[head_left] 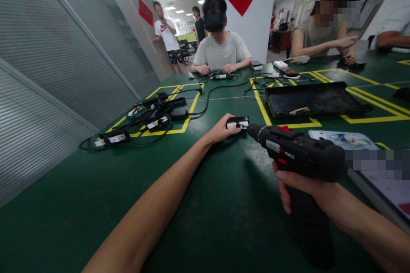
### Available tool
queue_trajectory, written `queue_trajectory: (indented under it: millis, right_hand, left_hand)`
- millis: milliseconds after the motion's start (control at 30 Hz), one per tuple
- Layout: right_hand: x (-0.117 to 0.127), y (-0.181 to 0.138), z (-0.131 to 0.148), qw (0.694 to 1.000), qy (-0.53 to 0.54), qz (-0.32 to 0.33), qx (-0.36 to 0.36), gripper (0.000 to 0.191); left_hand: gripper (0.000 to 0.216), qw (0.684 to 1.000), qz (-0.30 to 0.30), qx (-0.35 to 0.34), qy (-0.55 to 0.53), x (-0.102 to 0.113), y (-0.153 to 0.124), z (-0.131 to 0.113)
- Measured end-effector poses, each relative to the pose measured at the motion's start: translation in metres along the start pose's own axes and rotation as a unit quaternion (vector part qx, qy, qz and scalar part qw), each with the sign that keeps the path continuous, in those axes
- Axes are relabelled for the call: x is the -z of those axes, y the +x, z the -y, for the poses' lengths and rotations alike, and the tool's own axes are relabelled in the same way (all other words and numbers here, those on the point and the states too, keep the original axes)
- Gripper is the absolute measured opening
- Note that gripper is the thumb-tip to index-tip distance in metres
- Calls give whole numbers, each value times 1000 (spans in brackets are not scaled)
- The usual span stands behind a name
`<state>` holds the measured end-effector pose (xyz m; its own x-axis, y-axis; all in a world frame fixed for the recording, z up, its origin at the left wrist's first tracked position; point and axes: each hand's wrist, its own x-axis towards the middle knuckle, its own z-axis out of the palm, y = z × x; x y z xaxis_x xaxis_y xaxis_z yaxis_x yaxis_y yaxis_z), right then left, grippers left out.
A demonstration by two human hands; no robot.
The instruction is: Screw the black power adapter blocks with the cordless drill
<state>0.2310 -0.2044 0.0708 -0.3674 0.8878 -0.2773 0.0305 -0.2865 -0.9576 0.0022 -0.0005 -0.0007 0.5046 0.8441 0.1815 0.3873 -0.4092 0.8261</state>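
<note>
My left hand (226,128) is stretched forward over the table, its fingers closed around a small black power adapter (244,120) with a white label. In my right hand (307,183) is a black cordless drill (294,149) with red buttons, gripped by its handle and pointing left. The drill's tip comes right up to the adapter's right end. I cannot tell whether the bit touches it. Part of the adapter is hidden behind my left fingers.
Several black adapters with tangled cables (153,115) lie at the left inside yellow tape. A black tray (307,98) stands at the right, behind a phone with a printed case (344,139). Across the green table (96,196) sit other people, their hands on small parts.
</note>
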Motion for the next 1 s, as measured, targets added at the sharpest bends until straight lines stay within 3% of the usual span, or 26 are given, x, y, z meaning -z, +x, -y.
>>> queue_trajectory:
  millis: [700,867,1000]
  right_hand:
    - [-1,4,0,999,21,0,-25,30]
    - [-5,-2,6,992,-97,-65,-37,30]
    - [-16,-7,16,956,-272,-85,-62,34]
  left_hand:
    - [45,1000,-5,0,4,0,0,-2]
    - [45,1000,4,-2,-1,1,0,-3]
    - [46,1000,4,4,3,1,1,-3]
